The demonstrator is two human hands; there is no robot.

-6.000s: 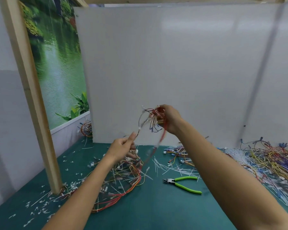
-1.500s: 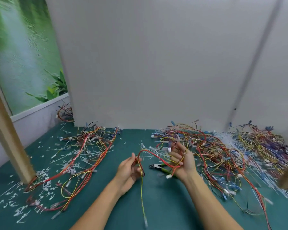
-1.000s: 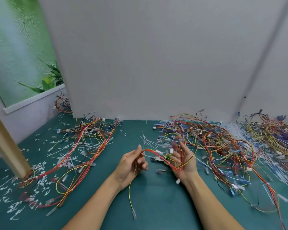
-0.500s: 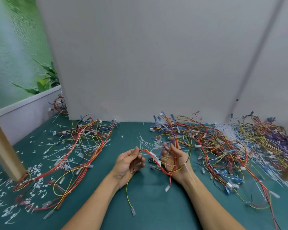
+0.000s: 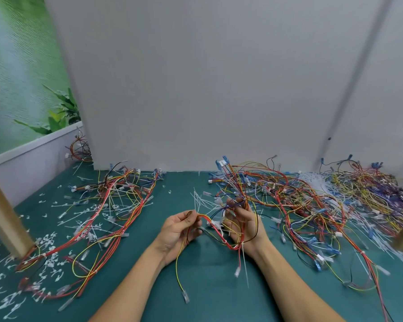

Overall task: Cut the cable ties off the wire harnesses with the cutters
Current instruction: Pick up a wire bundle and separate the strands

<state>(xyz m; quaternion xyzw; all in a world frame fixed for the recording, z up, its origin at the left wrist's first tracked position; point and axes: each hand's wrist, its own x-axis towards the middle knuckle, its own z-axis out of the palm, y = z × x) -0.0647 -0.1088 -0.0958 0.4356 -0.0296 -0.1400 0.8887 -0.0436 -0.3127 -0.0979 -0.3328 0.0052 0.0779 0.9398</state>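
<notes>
My left hand (image 5: 179,231) pinches the wire harness (image 5: 206,220) at frame centre, and my right hand (image 5: 243,225) curls round its loops. Since half a second ago the loop has sagged, so a cable tie (image 5: 241,247) hangs under the right palm. I see no cutters, so no cut yet.

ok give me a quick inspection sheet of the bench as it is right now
surface: green mat, strewn with wire.
job's things: wire harness held between both hands, with an uncut white cable tie on it; cutters nothing seen.
clutter: cut tie scraps at left; loose white ties mid-mat.
hands: left hand pinches the harness; right hand grips it.
cables: harness pile at left; bigger tangle at right.
surroundings: white panel, wooden post, landscape poster.
</notes>
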